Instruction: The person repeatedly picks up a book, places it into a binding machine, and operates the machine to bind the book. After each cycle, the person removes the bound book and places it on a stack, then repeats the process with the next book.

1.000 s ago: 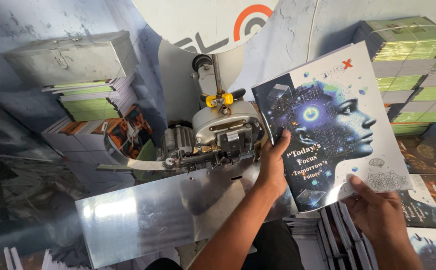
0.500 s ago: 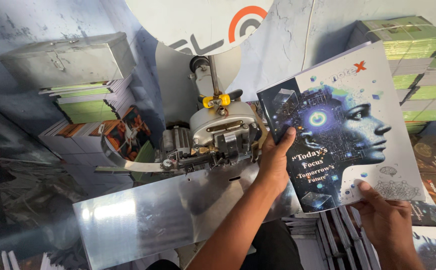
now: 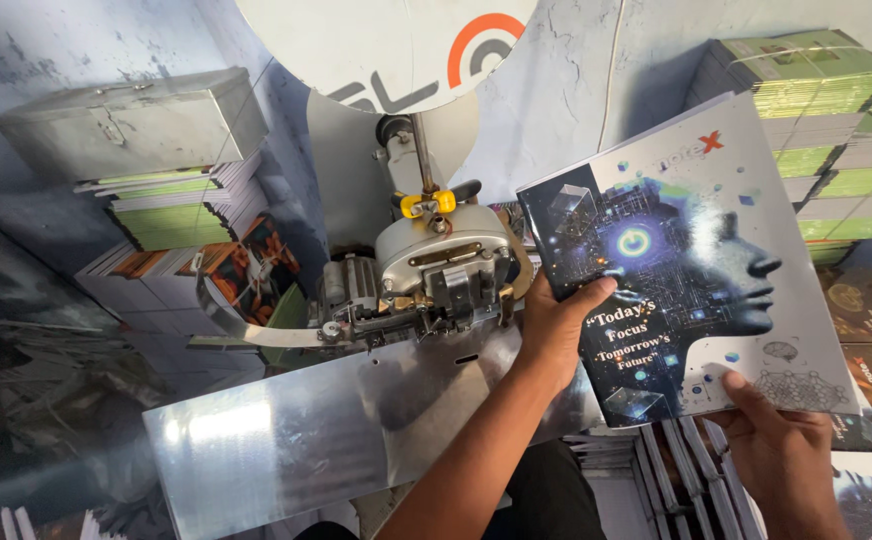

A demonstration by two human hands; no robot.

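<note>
Both hands grip one glossy booklet with a dark cover showing a blue-lit face in profile (image 3: 691,270). The left hand (image 3: 556,330) is closed on its spine edge, thumb across the cover, fingers behind. The right hand (image 3: 781,450) pinches the lower corner, thumb on top.

Compared with a second ago, the booklet has been carried up and to the right and now stands more squarely to the camera; neither grip has changed. It is held clear of the grey metal stitching machine head (image 3: 441,275), which lies just left of the left fingers, with the shiny steel saddle plate (image 3: 286,440) below them. Strapped green-edged stacks (image 3: 816,90) stand beyond the booklet.
</note>
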